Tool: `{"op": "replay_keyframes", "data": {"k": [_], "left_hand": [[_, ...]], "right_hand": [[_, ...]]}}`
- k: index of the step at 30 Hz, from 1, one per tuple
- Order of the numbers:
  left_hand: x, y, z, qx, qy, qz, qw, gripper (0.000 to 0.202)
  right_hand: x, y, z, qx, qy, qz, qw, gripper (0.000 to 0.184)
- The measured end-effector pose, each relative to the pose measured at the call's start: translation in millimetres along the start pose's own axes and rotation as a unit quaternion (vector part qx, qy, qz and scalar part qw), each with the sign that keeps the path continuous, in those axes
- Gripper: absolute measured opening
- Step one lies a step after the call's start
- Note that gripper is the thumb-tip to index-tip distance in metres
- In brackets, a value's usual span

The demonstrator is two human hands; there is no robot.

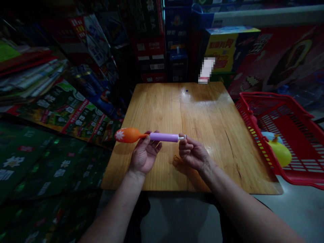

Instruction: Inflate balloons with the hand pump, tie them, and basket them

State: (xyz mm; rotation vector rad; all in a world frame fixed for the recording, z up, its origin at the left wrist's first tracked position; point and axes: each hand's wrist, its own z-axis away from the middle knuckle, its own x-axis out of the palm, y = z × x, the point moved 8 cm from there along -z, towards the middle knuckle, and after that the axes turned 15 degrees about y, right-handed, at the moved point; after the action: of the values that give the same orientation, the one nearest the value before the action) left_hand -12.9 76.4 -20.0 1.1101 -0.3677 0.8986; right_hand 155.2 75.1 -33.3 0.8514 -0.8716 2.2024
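Note:
An orange balloon [128,135] with a white flower-like print, partly inflated, sits on the left end of a purple hand pump [164,137]. My left hand [145,153] pinches the balloon's neck where it meets the pump nozzle, its other fingers behind the barrel. At the right end, my right hand [193,152] grips the pump's white handle [184,137], with the rod nearly all inside the barrel. Both things are held level above the wooden table [159,108]. Close to my right hand, a small orange-brown loop [177,162] lies on the tabletop.
To the right stands a red basket [301,135] holding a yellow balloon [280,153] and a light-blue one [271,136]. Stacked boxes [152,50] border the table's far side. Green cartons [58,165] crowd the left. A small dark-blue spot [186,90] shows near the far edge.

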Motion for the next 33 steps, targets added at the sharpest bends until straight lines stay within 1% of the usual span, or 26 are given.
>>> {"op": "replay_keyframes", "data": {"k": [2, 4, 6, 8, 11, 12, 14, 17, 20, 22, 24, 26, 28, 31, 33], "left_hand": [[-2.9, 13, -5, 0.012, 0.010, 0.009, 1.000, 0.018], [-7.4, 27, -9, 0.040, 0.027, 0.019, 0.999, 0.017], [-8.6, 33, -8, 0.059, 0.031, 0.017, 0.998, 0.017], [-5.1, 25, -4, 0.043, 0.014, 0.002, 0.999, 0.019], [-0.4, 3, 3, -0.002, 0.001, -0.002, 1.000, 0.018], [0.3, -2, 4, -0.007, 0.002, 0.002, 1.000, 0.018], [0.7, -4, 3, -0.010, 0.006, 0.008, 1.000, 0.018], [-1.1, 7, -3, -0.002, 0.017, 0.016, 1.000, 0.018], [-7.1, 28, -8, 0.032, 0.045, 0.037, 0.998, 0.017], [-9.2, 35, -7, 0.049, 0.053, 0.044, 0.996, 0.018], [-6.5, 29, -4, 0.034, 0.039, 0.036, 0.998, 0.019], [-1.9, 16, 0, 0.001, 0.018, 0.025, 1.000, 0.019], [1.0, 4, 3, -0.026, 0.011, 0.024, 0.999, 0.020], [1.0, -5, 2, -0.040, 0.029, 0.048, 0.998, 0.020], [-0.2, -5, 0, -0.044, 0.044, 0.063, 0.996, 0.018]], "right_hand": [[0, -14, 2, -0.019, -0.005, -0.008, 1.000, 0.008], [-1, -26, 4, -0.047, -0.010, -0.012, 0.999, 0.008], [-1, -29, 5, -0.063, -0.013, -0.008, 0.998, 0.008], [0, -18, 3, -0.041, -0.015, -0.011, 0.999, 0.010], [2, 7, -2, 0.033, -0.010, -0.050, 0.998, 0.015], [2, 12, -3, 0.051, -0.005, -0.069, 0.996, 0.015], [2, 15, -3, 0.077, 0.002, -0.109, 0.991, 0.013], [4, 2, 2, 0.096, -0.010, -0.139, 0.986, 0.012], [7, -19, 7, 0.064, -0.044, -0.154, 0.985, 0.012], [7, -24, 8, 0.045, -0.062, -0.163, 0.984, 0.014], [7, -15, 7, 0.055, -0.066, -0.158, 0.984, 0.015], [6, 1, 5, 0.080, -0.063, -0.137, 0.985, 0.018], [7, 12, 4, 0.094, -0.064, -0.127, 0.985, 0.019], [11, 18, 5, 0.096, -0.077, -0.141, 0.982, 0.021], [14, 16, 6, 0.095, -0.085, -0.157, 0.979, 0.019]]}}
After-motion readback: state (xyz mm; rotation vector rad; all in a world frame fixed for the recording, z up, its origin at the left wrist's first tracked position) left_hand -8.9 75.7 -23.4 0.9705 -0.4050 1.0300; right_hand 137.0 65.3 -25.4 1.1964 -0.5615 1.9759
